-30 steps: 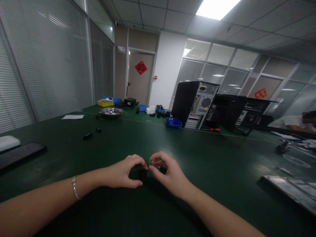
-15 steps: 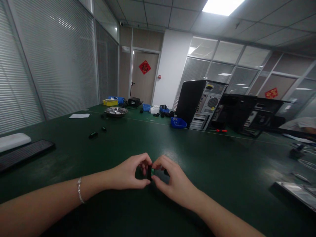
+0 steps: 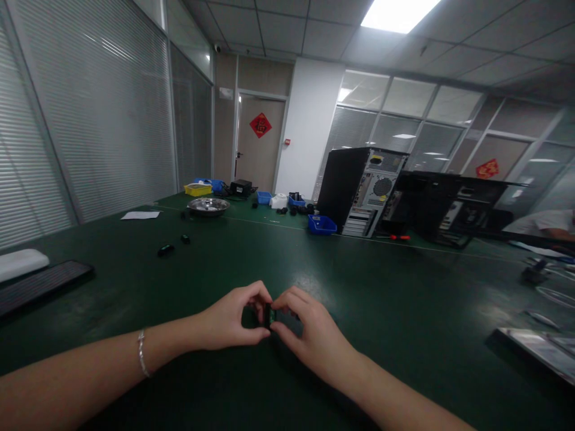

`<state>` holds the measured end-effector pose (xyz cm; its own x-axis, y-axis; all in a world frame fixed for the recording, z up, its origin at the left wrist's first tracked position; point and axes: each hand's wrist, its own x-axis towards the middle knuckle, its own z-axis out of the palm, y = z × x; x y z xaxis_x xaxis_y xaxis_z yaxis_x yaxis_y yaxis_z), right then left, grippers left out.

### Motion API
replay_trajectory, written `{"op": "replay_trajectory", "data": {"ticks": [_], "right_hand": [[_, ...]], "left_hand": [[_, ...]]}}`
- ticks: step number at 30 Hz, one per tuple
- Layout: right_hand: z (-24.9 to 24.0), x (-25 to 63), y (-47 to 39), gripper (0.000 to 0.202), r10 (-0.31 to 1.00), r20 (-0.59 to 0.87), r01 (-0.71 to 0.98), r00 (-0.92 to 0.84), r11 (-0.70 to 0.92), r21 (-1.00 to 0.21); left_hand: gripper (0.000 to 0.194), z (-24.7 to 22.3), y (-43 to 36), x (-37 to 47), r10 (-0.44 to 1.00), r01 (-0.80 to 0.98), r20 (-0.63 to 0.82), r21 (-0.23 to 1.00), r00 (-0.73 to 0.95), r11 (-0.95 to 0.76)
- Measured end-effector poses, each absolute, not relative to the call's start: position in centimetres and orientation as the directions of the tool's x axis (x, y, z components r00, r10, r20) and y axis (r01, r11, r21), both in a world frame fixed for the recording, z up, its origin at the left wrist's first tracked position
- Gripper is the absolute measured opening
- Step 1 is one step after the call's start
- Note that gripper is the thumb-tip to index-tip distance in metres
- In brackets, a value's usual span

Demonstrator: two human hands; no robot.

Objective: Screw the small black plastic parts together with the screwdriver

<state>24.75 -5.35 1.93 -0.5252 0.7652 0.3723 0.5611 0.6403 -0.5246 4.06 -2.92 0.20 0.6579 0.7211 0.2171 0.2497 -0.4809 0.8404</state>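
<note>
Over the green table, a small black part with a green circuit board is pinched upright between my two hands. My left hand, below a bracelet on the wrist, grips its left side with thumb and fingers. From the other side, my right hand has thumb and fingertips closed on the green board side. My fingers cover much of the part, so its exact kind cannot be told. Two similar small black pieces, a larger one and a smaller one, lie to the left beyond my hands.
A keyboard lies at left beside a white object. Farther back are a metal bowl, a blue bin and a computer tower. A red-handled tool lies by the tower. Another person's arm shows far right.
The view has shifted slightly. Both hands keep their hold on the small part, with little movement. A dark spot inside my right hand's curl no longer shows.
</note>
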Motion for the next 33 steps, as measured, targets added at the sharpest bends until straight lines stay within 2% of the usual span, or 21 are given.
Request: {"op": "replay_trajectory", "data": {"ticks": [11, 15, 21, 27, 33], "right_hand": [[2.7, 24.9, -5.5, 0.027, 0.767, 0.389, 0.522, -0.511, 0.636, -0.569], [3.0, 25.1, -5.6, 0.026, 0.723, 0.378, 0.508, -0.578, 0.682, -0.526], [3.0, 25.0, -6.0, 0.029, 0.701, 0.324, 0.556, -0.635, 0.706, -0.439], [2.9, 25.0, -6.0, 0.027, 0.710, 0.307, 0.575, -0.634, 0.698, -0.426], [2.5, 24.9, -5.7, 0.029, 0.696, 0.337, 0.547, -0.634, 0.712, -0.441]], "left_hand": [[0.031, 0.7, -2.4, 3.7, 0.724, 0.248, 0.219, 0.842, 0.654, -0.479], [0.030, 0.7, -1.6, 3.0, 0.749, 0.258, 0.259, 0.828, 0.610, -0.497], [0.032, 1.4, -1.9, 3.0, 0.728, 0.288, 0.227, 0.811, 0.646, -0.509], [0.032, 1.3, -2.2, 3.0, 0.712, 0.314, 0.243, 0.771, 0.658, -0.553], [0.032, 1.3, -2.4, 3.1, 0.691, 0.279, 0.245, 0.786, 0.680, -0.552]]}}
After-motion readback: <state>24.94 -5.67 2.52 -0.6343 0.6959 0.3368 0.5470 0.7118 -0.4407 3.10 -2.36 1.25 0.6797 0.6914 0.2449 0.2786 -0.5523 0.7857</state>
